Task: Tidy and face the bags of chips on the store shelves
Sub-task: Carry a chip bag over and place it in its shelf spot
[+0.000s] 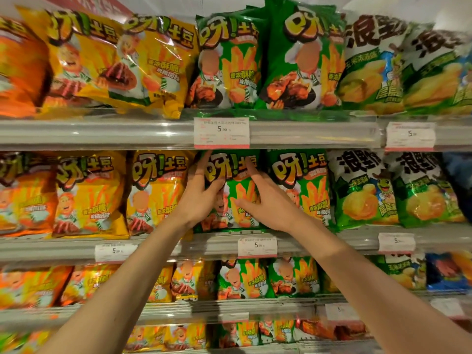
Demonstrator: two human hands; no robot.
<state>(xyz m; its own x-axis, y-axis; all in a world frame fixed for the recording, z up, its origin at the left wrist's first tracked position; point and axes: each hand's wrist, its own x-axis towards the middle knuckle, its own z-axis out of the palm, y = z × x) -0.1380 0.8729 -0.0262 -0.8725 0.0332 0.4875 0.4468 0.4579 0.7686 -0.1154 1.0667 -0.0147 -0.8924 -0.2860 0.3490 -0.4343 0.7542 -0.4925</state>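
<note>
Green chip bag (231, 190) held between both hands on the second shelf (319, 241).

Two bare forearms are extended up from the lower edge of the view. The left hand (201, 195) is pressed against the bag's left side, fingers wrapped over its upper corner; the right hand (265, 200) is laid flat on its right half, thumb on the front. The bag is thus clasped from both sides and stands upright at the shelf's front edge, between a yellow bag (155, 190) and a second green bag (301, 187). A price tag (257, 247) is clipped to the rail just below. Four stocked tiers are seen; above, the top shelf (102, 134) is filled with matching bags.
</note>
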